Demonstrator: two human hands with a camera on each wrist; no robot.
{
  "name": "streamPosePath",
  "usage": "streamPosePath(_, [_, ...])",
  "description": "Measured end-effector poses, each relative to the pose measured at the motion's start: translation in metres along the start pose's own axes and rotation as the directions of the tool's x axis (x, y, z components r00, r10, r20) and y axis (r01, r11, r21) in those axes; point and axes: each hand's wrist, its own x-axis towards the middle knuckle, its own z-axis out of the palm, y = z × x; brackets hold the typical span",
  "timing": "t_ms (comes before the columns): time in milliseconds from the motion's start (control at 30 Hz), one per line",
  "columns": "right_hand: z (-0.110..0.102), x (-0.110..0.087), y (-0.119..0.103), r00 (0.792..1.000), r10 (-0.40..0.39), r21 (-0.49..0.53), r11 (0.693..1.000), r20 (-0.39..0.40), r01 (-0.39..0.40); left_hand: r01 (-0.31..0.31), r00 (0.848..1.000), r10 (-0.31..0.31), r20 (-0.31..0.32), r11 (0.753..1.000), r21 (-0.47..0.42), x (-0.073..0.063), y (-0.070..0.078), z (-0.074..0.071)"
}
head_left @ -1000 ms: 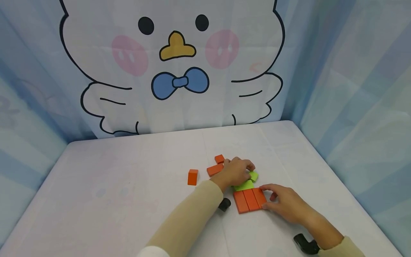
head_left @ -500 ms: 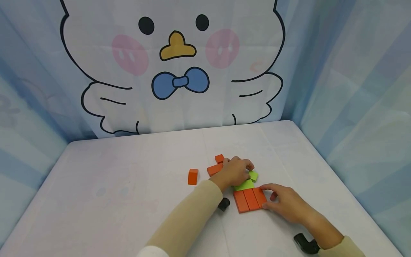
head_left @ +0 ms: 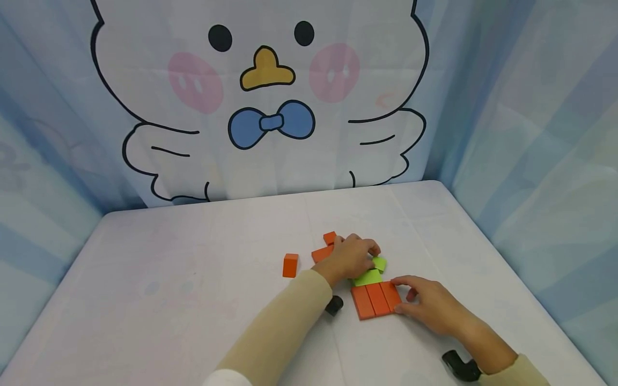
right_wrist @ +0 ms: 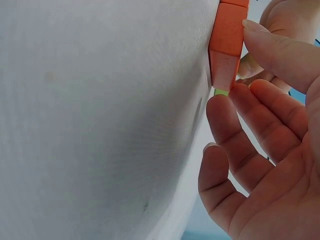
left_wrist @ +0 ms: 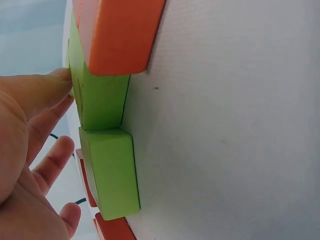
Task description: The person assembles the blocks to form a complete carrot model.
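Three orange blocks lie side by side in a flat row on the white table. My right hand holds the row's right end, thumb at the near corner and index finger at the far one. Just beyond the row is a green block, with a smaller green piece behind it. My left hand reaches over these and hides part of them. In the left wrist view, its thumb and index finger pinch a green block at the upper edge; another green block adjoins it.
Left of the row stands a lone orange block. Another orange block and a small orange one lie beside the left hand. A cartoon-printed curtain hangs behind the table's back edge.
My left hand and sleeve have shifted slightly left, and the smaller green piece has slid slightly left with them. The right hand and orange row stay in place.
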Motion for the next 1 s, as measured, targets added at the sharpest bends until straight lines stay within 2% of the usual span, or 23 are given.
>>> streamPosePath(267, [0.0,0.0,0.0,1.0,-0.007,0.0,1.0,-0.004,0.007,-0.001,1.0,0.001,0.005,1.0,-0.01,-0.001,-0.001,0.0])
streamPosePath(533, [0.0,0.0,0.0,1.0,-0.003,-0.005,1.0,0.003,0.003,-0.023,1.0,0.022,-0.017,0.999,-0.026,-0.003,-0.006,-0.004])
streamPosePath(767, [0.001,0.003,-0.001,1.0,0.014,-0.016,1.0,0.012,-0.014,-0.03,0.999,0.027,-0.041,0.998,-0.063,-0.018,-0.022,-0.022])
streamPosePath(867, [0.001,0.004,-0.001,1.0,0.026,-0.021,0.999,0.016,-0.025,-0.032,0.998,0.027,-0.062,0.997,-0.071,-0.026,-0.032,-0.031])
streamPosePath(1000, [0.002,0.003,-0.002,0.999,0.045,-0.021,0.999,0.019,-0.045,-0.007,0.996,-0.001,-0.091,0.996,-0.085,-0.037,-0.049,-0.042])
